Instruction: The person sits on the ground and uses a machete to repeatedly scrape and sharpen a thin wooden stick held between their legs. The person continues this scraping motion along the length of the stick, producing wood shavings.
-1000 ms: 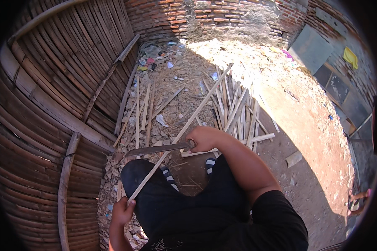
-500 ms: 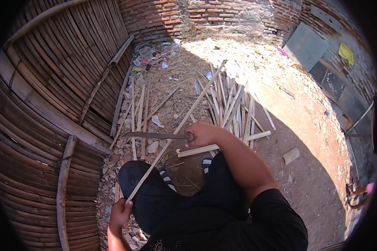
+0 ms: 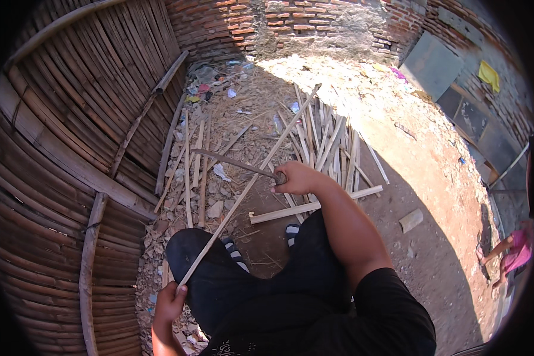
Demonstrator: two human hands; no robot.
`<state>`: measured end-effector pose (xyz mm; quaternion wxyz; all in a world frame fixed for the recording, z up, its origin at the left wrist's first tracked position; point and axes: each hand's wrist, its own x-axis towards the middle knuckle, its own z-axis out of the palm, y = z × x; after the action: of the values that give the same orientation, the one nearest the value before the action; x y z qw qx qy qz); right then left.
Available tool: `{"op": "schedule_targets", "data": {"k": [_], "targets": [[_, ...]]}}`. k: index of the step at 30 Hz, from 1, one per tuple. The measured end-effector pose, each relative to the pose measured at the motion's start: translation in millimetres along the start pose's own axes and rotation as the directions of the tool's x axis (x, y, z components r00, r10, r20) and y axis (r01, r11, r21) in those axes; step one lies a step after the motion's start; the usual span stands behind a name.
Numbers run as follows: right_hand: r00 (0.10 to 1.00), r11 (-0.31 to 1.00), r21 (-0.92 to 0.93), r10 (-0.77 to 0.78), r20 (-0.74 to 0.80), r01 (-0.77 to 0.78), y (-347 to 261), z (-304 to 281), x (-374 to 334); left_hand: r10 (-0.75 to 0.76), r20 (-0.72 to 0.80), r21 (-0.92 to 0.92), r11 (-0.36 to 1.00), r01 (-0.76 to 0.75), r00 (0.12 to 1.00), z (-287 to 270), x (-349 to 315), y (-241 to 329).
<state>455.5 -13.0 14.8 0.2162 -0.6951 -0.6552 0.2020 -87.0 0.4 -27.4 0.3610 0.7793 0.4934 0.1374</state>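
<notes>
My left hand (image 3: 171, 302) is closed around the near end of a long, pale bamboo strip (image 3: 221, 229). The strip slants up and away to the right, over my left knee and past the loose pile. In my right hand (image 3: 295, 178) is the handle of a machete (image 3: 231, 161), gripped with the fingers wrapped round it. Its long dark blade points left and crosses the strip at about mid-length; whether the two touch, I cannot tell. Beyond my feet, a squared pale piece (image 3: 279, 213) with a small hook-like notch at its left end lies crosswise.
Several split strips (image 3: 332, 142) lie heaped ahead, others along the left. A woven bamboo wall (image 3: 47, 154) stands close on my left, a brick wall (image 3: 314, 26) at the back. A short bamboo piece (image 3: 411, 220) lies right. Another person (image 3: 516, 249) in pink is at the far right edge.
My right hand has moved up and slightly right with the machete, whose tip has swung farther away. My left hand and the strip stay put. The person at right shows more fully.
</notes>
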Motion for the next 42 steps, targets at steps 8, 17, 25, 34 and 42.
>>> {"op": "schedule_targets", "data": {"k": [8,17,25,34,42], "targets": [[0.997,1.0,0.025,-0.014,0.08,0.012,2,4,6,0.008,-0.054,0.125,0.992,-0.001,0.999,0,-5,17],[0.983,0.995,0.021,-0.098,0.156,0.096,-25,5,1,0.013,-0.025,0.045,0.999,-0.012,1.0,-1,-3,11],[0.996,0.995,0.038,0.091,0.006,-0.091,-10,-9,2,-0.03,-0.005,0.066,0.997,0.031,1.0,-4,-5,21],[0.997,1.0,-0.014,-0.001,0.074,0.002,-15,0,5,-0.045,-0.019,0.073,0.996,0.046,0.999,-3,-7,19],[0.982,0.987,0.02,-0.162,0.1,0.161,-44,7,-3,-0.034,-0.04,0.156,0.987,0.04,0.999,1,-6,20]]}}
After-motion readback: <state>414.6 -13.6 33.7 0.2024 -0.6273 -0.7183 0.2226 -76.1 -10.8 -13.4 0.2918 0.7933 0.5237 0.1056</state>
